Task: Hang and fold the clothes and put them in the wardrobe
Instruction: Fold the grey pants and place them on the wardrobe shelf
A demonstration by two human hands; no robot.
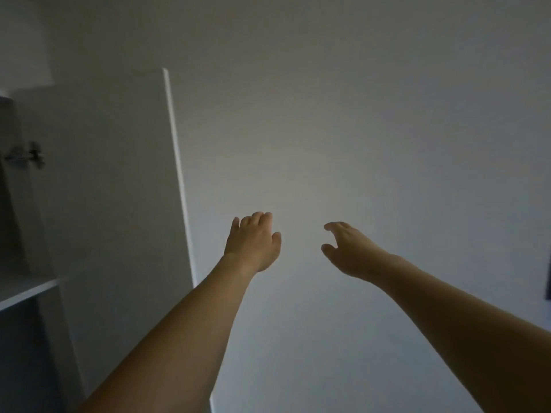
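Observation:
Both my bare arms reach forward toward a plain white wall. My left hand (pixel 253 241) is seen from the back, fingers loosely curled, with nothing in it. My right hand (pixel 347 248) is a short way to its right, fingers and thumb spread in a loose curve, also holding nothing. The white wardrobe stands at the left with its door (pixel 119 189) swung open beside my left forearm. No clothes or hangers show in the head view.
Inside the wardrobe at far left a white shelf (pixel 26 292) crosses the dark interior, and a metal hinge (pixel 25 156) sits on the door's inner side. A dark object (pixel 548 281) shows at the right edge.

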